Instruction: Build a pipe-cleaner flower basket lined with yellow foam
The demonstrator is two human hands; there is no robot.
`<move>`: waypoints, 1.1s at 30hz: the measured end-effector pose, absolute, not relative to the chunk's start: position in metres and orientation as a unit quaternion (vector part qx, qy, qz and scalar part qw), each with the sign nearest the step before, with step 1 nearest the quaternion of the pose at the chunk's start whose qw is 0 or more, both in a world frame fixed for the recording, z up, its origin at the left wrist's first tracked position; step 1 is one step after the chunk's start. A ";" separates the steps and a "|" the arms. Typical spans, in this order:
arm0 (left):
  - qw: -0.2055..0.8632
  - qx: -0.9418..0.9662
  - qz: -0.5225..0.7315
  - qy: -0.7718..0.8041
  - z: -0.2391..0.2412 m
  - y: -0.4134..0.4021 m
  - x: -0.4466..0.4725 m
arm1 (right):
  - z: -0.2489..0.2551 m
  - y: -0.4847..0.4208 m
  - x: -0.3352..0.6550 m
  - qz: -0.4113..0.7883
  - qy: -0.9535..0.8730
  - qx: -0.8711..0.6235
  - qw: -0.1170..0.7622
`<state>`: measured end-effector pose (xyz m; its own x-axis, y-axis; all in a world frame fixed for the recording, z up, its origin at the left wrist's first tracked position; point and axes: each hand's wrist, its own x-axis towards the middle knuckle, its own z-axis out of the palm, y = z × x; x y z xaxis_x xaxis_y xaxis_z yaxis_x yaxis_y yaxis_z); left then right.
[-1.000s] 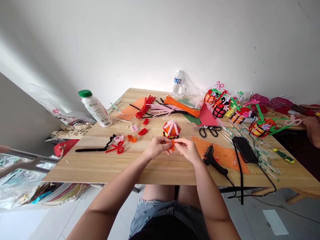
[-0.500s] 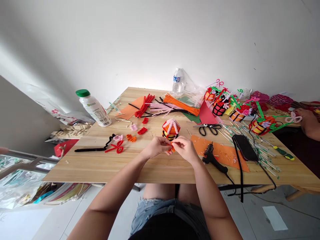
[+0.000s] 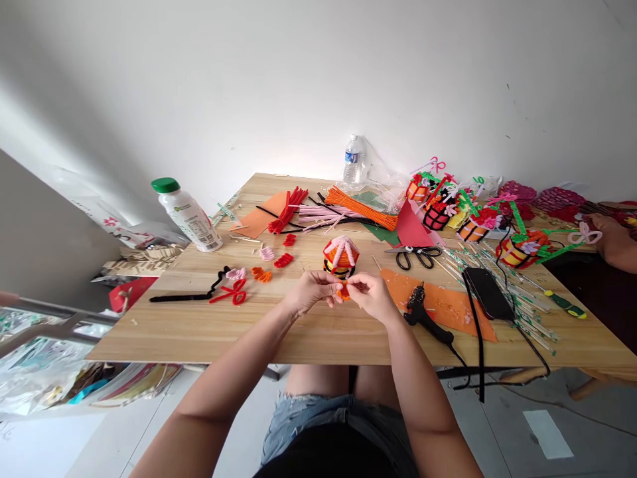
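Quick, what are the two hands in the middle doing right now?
Left hand: fingers closed, holding a small orange piece.
Right hand: fingers closed, holding that same small orange piece.

The head camera looks forward and down over the table [image 3: 338, 342]

Plain orange is being shown by the small piece [image 3: 344, 292] under work. On the ornament [image 3: 341, 256], an orange-red top is being crossed by pale pink strips, and a yellow lower part is being striped in black. Solid colours are being displayed by the red bundle [image 3: 289, 209], the pale pink bundle [image 3: 318, 217] and the orange bundle [image 3: 361, 208]. A black grid is being presented over red on one basket [image 3: 436, 220]. The white bottle [image 3: 190, 220] is being topped in green. Light brown wood grain is being exhibited by the table [image 3: 199, 338].
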<state>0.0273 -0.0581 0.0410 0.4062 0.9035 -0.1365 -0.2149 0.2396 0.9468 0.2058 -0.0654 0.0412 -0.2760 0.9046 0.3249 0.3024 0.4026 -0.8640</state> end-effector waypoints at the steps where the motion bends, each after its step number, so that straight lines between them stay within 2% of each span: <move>1: 0.685 0.482 0.402 0.370 0.041 -0.058 0.028 | 0.041 -0.066 0.206 0.351 -0.723 -0.418 0.423; 5: 0.648 0.533 0.393 0.377 0.043 -0.058 0.028 | 0.042 -0.067 0.204 0.312 -0.748 -0.425 0.404; 8: 0.646 0.529 0.396 0.382 0.045 -0.058 0.028 | 0.042 -0.066 0.202 0.283 -0.746 -0.423 0.430; 17: 0.628 0.513 0.437 0.388 0.043 -0.057 0.026 | 0.037 -0.065 0.202 0.302 -0.735 -0.404 0.453; 23: 0.639 0.523 0.442 0.351 0.046 -0.057 0.025 | 0.044 -0.066 0.204 0.266 -0.756 -0.366 0.473; 33: 0.665 0.485 0.435 0.366 0.047 -0.059 0.025 | 0.034 -0.067 0.199 0.387 -0.668 -0.394 0.499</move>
